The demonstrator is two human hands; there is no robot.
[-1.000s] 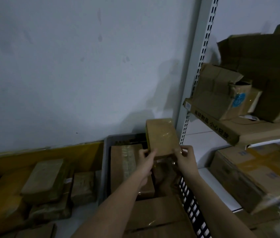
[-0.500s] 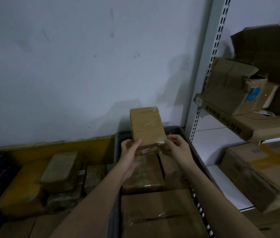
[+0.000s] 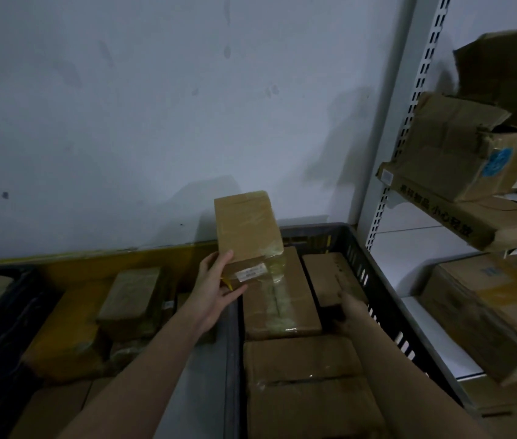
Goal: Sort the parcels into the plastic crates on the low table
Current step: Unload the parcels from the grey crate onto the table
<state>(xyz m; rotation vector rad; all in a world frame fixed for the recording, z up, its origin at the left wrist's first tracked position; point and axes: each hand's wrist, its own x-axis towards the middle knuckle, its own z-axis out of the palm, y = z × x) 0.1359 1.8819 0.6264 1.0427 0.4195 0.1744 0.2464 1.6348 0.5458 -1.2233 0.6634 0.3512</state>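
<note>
My left hand (image 3: 216, 288) grips the lower end of a small taped brown parcel (image 3: 246, 229) with a white label and holds it upright over the near-left corner of the grey crate (image 3: 374, 274). Inside that crate lie a long taped parcel (image 3: 279, 296), a small parcel (image 3: 330, 278) at the right and a big box (image 3: 307, 384) in front. My right hand (image 3: 350, 310) is down in the crate at the near edge of the small parcel; its fingers are lost in shadow. To the left stands a yellow crate (image 3: 73, 269) with several parcels (image 3: 130, 299).
A black crate (image 3: 3, 315) stands at the far left with a box in it. A white metal shelf upright (image 3: 390, 153) rises right of the grey crate, with cardboard boxes (image 3: 460, 153) on its shelves jutting towards me. A bare wall is behind.
My right hand let go of the held parcel and dropped into the grey crate onto the small parcel. The left hand alone now holds the parcel, shifted left.
</note>
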